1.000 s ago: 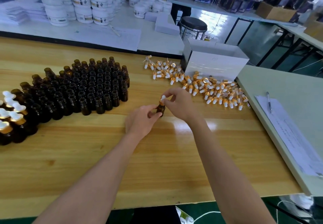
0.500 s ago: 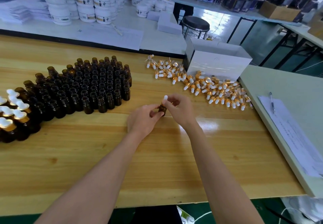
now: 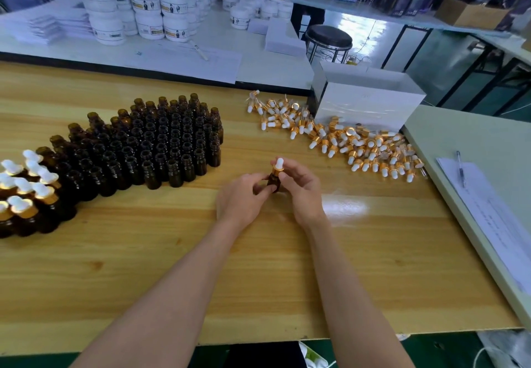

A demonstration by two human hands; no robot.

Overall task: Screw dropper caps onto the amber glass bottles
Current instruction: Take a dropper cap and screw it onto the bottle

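Amber bottle [image 3: 273,181], upright between both hands, gold-collared white-bulbed dropper cap [image 3: 278,164].

Both my hands meet in front of me, forearms stretched forward.
My left hand [image 3: 244,198] grips the amber bottle [image 3: 274,182] with curled fingers; my right hand [image 3: 302,192] pinches its dropper cap [image 3: 278,165].
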